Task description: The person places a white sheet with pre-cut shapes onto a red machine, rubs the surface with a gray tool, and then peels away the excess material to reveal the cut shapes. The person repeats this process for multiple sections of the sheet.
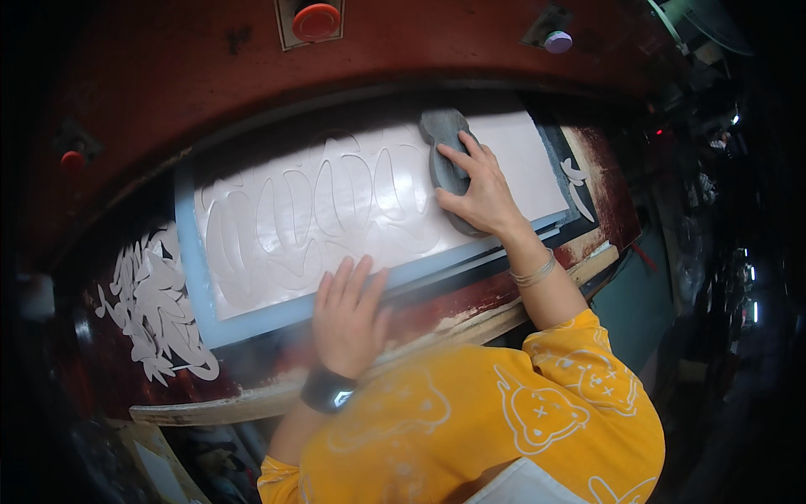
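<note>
My right hand [480,189] grips a dark grey, shoe-sole-shaped cutting die [443,130], thumb on its near-left side and fingers across its top. Beneath the die lies a pale, glossy sheet [525,164] spread over a light blue cutting board [190,260]. Left of the die, the sheet bears several long curved outlines side by side. My left hand [351,319] rests, fingers stretched out, at the near edge of the sheet and board, holding nothing. The die's near part is partly hidden by my right hand.
Thin pale scraps [164,302] are heaped left of the board, and a few small pieces [575,185] lie at its right. A red machine body [193,63] with a red push button [316,23] spans the far side. A wooden strip [252,409] edges the near side.
</note>
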### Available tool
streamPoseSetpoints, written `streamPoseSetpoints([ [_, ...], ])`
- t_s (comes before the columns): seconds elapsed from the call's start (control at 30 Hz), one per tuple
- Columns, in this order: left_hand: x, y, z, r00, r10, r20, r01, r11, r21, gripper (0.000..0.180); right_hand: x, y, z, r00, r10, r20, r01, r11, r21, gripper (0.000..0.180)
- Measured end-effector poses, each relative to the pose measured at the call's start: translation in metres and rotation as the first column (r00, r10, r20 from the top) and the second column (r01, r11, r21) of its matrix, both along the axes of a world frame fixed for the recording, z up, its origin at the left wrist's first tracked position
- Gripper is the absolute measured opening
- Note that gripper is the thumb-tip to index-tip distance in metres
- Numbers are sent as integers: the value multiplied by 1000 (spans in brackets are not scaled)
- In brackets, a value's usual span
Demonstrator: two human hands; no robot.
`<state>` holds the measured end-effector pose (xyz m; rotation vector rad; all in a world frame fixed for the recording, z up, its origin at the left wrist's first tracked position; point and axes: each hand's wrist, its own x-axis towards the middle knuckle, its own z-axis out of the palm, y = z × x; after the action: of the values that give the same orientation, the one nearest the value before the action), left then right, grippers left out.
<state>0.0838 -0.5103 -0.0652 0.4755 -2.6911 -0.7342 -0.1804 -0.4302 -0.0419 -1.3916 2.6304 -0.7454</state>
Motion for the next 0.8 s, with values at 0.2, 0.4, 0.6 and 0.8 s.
streamPoseSetpoints([
  [0.2, 13, 22, -4, 957, -49, -287, 112, 972, 207, 39, -36, 34, 0, 988, -117, -103, 59, 892, -449, 64],
  [0.4, 21, 59, -18, 906, -296, -302, 389, 864, 321, 25, -82, 34, 55, 855, -501, -135, 133, 464, -876, 68],
  [0.6, 24, 72, -32, 953, -178, -244, 208, 973, 103, 16, -84, 45, 59, 893, -433, -121, 122, 492, -862, 80],
  [0.8, 28, 89, -27, 974, -17, -225, 32, 997, 65, 15, -19, 154, 14, 985, -117, 123, 170, 635, -754, 54],
])
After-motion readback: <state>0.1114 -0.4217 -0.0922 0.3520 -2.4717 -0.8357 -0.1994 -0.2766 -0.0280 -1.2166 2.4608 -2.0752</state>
